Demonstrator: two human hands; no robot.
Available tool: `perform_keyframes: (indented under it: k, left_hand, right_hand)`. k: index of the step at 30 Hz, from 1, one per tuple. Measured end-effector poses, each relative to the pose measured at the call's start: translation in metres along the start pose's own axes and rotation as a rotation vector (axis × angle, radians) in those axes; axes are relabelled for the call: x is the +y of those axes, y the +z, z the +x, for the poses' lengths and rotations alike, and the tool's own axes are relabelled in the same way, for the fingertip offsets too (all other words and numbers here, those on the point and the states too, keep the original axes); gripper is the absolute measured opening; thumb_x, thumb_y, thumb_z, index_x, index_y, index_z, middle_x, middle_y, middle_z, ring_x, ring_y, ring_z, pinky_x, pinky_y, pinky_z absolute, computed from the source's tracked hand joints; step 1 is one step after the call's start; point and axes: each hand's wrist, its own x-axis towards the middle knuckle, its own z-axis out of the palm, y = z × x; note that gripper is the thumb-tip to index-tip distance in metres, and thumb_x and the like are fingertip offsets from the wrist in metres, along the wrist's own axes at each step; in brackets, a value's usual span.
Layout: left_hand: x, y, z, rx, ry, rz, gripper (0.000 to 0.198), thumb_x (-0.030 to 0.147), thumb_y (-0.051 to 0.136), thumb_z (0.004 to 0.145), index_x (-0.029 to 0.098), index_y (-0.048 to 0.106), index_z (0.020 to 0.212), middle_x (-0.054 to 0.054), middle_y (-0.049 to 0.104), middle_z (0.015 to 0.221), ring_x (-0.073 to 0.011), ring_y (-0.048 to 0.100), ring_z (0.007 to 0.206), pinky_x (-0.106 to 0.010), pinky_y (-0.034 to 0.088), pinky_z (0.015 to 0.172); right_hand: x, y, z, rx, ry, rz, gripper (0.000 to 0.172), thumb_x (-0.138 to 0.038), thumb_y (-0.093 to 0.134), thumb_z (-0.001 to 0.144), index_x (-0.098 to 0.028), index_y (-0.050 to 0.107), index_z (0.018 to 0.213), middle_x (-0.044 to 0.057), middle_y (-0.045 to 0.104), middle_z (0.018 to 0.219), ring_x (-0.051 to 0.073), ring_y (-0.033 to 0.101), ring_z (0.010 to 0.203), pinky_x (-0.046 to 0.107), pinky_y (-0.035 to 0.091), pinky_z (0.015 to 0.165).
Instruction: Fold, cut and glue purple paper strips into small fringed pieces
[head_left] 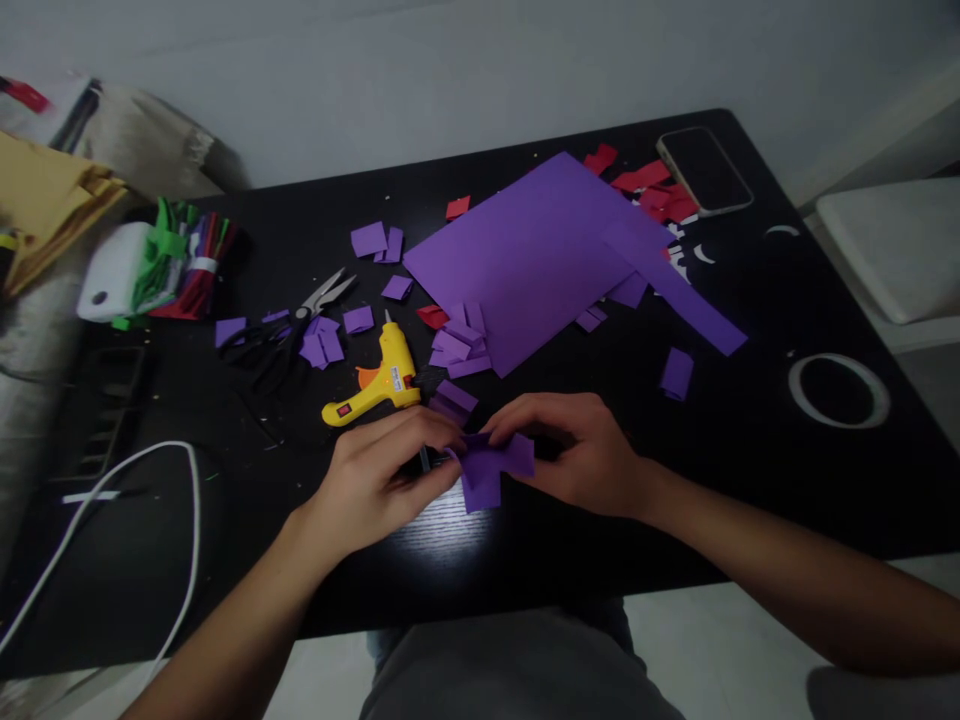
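Between my hands, over the front of the black table, is a folded purple paper piece (482,478) with flaps sticking out. My left hand (394,465) pinches its left side; a small dark object (426,459) shows by those fingers, its kind unclear. My right hand (574,450) grips the paper's upper right part between thumb and fingers. Just beyond my left hand lies a yellow glue gun (382,378) on its side, nozzle pointing away. A folded purple paper strip (453,402) rests close to my fingertips.
A large purple sheet (525,260) lies at the back with a long purple strip (690,290) across it. Black-handled scissors (304,315) sit among small purple pieces at left. Red scraps (660,195), a phone (705,170), a white ring (838,390) and a white cable (196,520) surround them.
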Motion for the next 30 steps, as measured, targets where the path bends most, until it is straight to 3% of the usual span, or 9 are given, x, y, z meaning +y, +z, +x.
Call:
perform_keyframes:
  k: [7,10,13,17,20,23,25,28,30]
  left_hand:
    - [0.002,0.006,-0.002,0.081,-0.083,-0.02,0.015,0.016,0.082,0.088,0.018,0.068,0.091,-0.001,0.076,0.083,-0.0113,0.071,0.071,-0.02,0.058,0.067]
    - [0.002,0.01,-0.003,0.121,-0.157,-0.074,0.018,0.018,0.083,0.088,0.019,0.067,0.096,0.002,0.073,0.076,-0.0099,0.067,0.064,-0.019,0.056,0.062]
    - [0.001,0.015,-0.004,0.137,-0.219,-0.166,0.027,0.018,0.083,0.088,0.02,0.066,0.109,0.002,0.073,0.077,-0.0102,0.069,0.066,-0.02,0.058,0.065]
    - [0.002,0.016,-0.003,0.175,-0.254,-0.167,0.027,0.019,0.085,0.087,0.02,0.069,0.11,0.006,0.067,0.07,-0.008,0.062,0.059,-0.019,0.054,0.059]
    - [0.006,0.009,-0.003,0.246,-0.196,-0.072,0.016,0.018,0.083,0.088,0.021,0.075,0.102,0.002,0.074,0.078,-0.0109,0.069,0.068,-0.022,0.058,0.065]
    - [0.01,0.002,-0.005,0.27,-0.052,-0.022,0.016,0.011,0.071,0.095,0.024,0.078,0.103,-0.003,0.08,0.1,-0.0172,0.077,0.089,-0.031,0.064,0.08]
    - [0.009,-0.001,-0.008,0.308,0.0,0.053,0.023,0.008,0.071,0.093,0.026,0.079,0.106,-0.003,0.08,0.106,-0.0187,0.077,0.092,-0.034,0.065,0.082]
    - [0.006,0.0,-0.011,0.326,0.085,0.186,0.026,0.007,0.072,0.091,0.027,0.08,0.104,-0.004,0.077,0.105,-0.0188,0.075,0.092,-0.034,0.065,0.083]
    - [0.006,0.002,-0.01,0.257,0.131,0.228,0.024,0.006,0.07,0.091,0.025,0.081,0.103,-0.005,0.075,0.1,-0.0181,0.074,0.09,-0.031,0.065,0.08]
  right_hand:
    - [-0.002,0.004,-0.002,0.053,0.154,0.095,0.02,-0.024,0.087,0.084,-0.02,0.073,0.099,0.001,0.081,0.089,0.016,0.079,0.078,0.027,0.066,0.076]
    - [-0.001,0.005,-0.002,0.053,0.193,0.113,0.022,-0.024,0.087,0.084,-0.021,0.071,0.099,0.001,0.08,0.088,0.016,0.078,0.077,0.028,0.066,0.075]
    - [-0.001,0.005,-0.002,0.062,0.191,0.112,0.023,-0.022,0.087,0.084,-0.021,0.07,0.099,0.0,0.079,0.088,0.014,0.077,0.077,0.025,0.064,0.075]
    - [0.0,0.007,-0.004,0.119,0.141,0.05,0.028,-0.021,0.088,0.084,-0.022,0.07,0.106,0.0,0.078,0.093,0.014,0.075,0.079,0.026,0.063,0.077]
    - [-0.002,0.008,-0.005,0.159,0.053,0.013,0.031,-0.02,0.086,0.085,-0.023,0.07,0.111,0.003,0.076,0.101,0.016,0.072,0.084,0.03,0.061,0.078]
    - [-0.006,0.005,-0.005,0.218,0.027,0.046,0.019,-0.02,0.078,0.089,-0.022,0.069,0.105,0.003,0.07,0.094,0.015,0.065,0.076,0.029,0.057,0.069]
    - [-0.008,0.002,-0.003,0.17,0.132,0.158,0.007,-0.026,0.073,0.095,-0.021,0.068,0.096,0.0,0.066,0.081,0.013,0.062,0.066,0.028,0.054,0.062]
    - [-0.01,0.0,0.003,-0.041,0.369,0.41,0.028,-0.045,0.069,0.099,-0.019,0.07,0.088,0.0,0.069,0.072,0.014,0.066,0.063,0.028,0.056,0.061]
    - [-0.008,0.002,0.005,-0.099,0.453,0.519,0.033,-0.051,0.075,0.094,-0.019,0.073,0.086,0.001,0.073,0.076,0.015,0.07,0.069,0.028,0.059,0.067]
